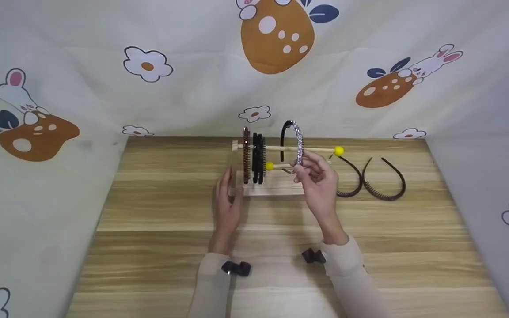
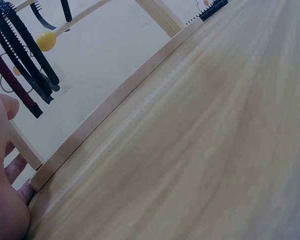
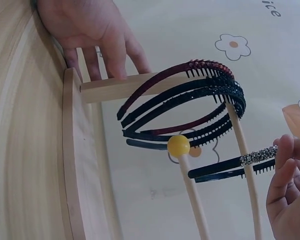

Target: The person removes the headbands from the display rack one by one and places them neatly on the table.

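My right hand (image 1: 320,190) pinches a headband (image 1: 299,137) covered in silver sparkles, which encircles the upper rod (image 1: 318,150) of a wooden headband stand (image 1: 276,190). Farther left on that rod hang a dark red headband (image 1: 246,154) and several black headbands (image 1: 259,159), their teeth showing in the right wrist view. My left hand (image 1: 228,207) grips the stand's left post (image 3: 105,91), with fingers and thumb on different sides of it. Yellow balls cap the rods; one ball (image 3: 179,146) is near the sparkly headband.
Two black toothed headbands, one nearer (image 1: 356,192) and one farther right (image 1: 385,197), lie on the wood-grain table (image 1: 157,221) to the right of the stand. A patterned cloth (image 1: 192,101) rises behind the table and at its sides.
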